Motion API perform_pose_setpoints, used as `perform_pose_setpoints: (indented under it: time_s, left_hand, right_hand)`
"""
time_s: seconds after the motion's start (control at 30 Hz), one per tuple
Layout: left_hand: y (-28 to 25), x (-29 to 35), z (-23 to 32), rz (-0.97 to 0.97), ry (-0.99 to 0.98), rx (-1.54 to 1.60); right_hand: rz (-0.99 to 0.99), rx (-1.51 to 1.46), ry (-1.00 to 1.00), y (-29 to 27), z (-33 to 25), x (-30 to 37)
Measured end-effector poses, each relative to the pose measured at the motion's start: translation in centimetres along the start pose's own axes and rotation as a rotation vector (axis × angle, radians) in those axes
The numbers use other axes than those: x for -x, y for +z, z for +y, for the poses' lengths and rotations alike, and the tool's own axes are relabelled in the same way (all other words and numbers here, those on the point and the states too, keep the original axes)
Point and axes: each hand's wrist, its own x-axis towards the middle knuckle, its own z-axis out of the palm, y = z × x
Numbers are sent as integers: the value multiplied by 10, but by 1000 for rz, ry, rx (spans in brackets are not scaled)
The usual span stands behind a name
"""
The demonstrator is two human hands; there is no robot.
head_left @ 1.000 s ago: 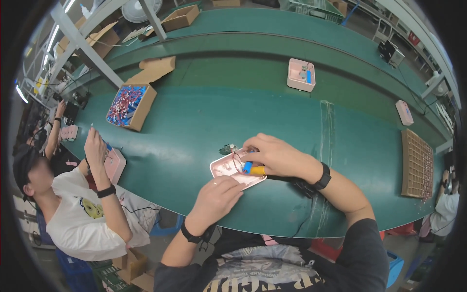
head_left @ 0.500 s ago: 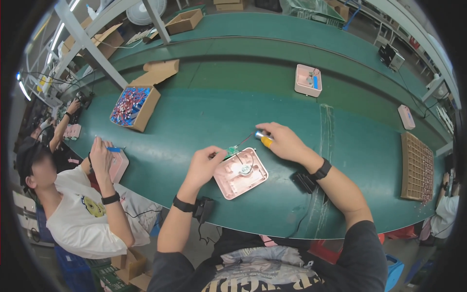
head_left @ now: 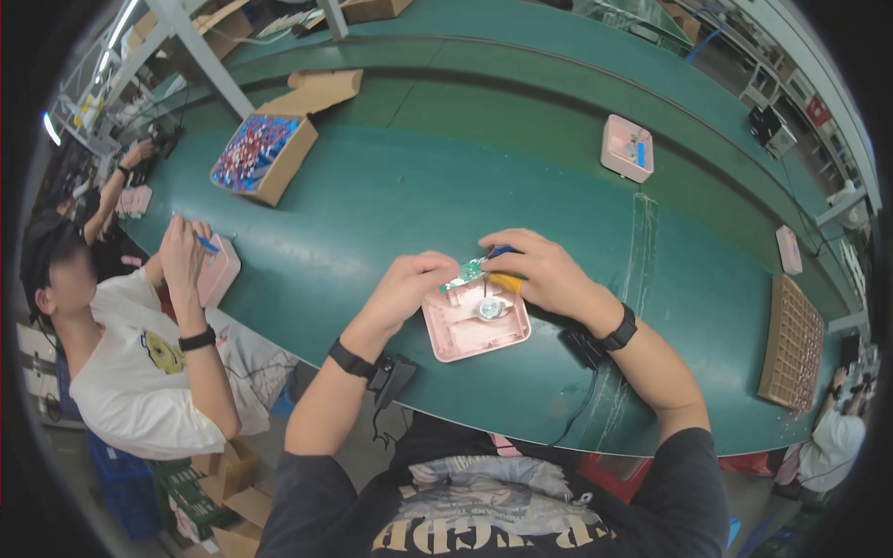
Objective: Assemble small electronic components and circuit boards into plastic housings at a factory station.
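Observation:
My left hand (head_left: 417, 286) pinches one end of a small green circuit board (head_left: 467, 273) above the far edge of a pink plastic housing (head_left: 454, 338). Inside that open housing, which lies on the table, a round clear-and-silver part (head_left: 490, 308) shows with a dark wire. My right hand (head_left: 549, 276) is closed around a blue cylindrical battery (head_left: 502, 250), mostly hidden by the fingers, close to the board's other end. Something yellow (head_left: 505, 282) shows at the thumb; whether it is worn or held is unclear.
An open carton (head_left: 277, 177) of blue batteries with red wires stands at the far left. Another pink housing (head_left: 629, 160) sits at the far right, and a divided cardboard tray (head_left: 787, 344) lies near the right end. At left, a co-worker (head_left: 139, 363) handles a pink housing.
My right hand has brought the battery left, close to the circuit board. My left hand and the board have shifted slightly right and away from me. The whole view has also shifted.

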Motion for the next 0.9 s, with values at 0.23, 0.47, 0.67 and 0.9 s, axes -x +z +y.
perform_pose_setpoints:
  time_s: [0.23,0.47,0.67,0.9]
  left_hand:
    - [4,17,-20,95,275,-264]
    - [28,81,-15,305,270,-874]
    - [38,80,-28,354,317,-970]
    - [34,75,-25,359,366,-965]
  right_hand:
    - [29,61,-98,3,-5,-3]
    - [-36,-1,-76,4,-5,-2]
    - [-77,-18,-142,1,-8,-1]
    - [-60,37,-164,3,-13,-4]
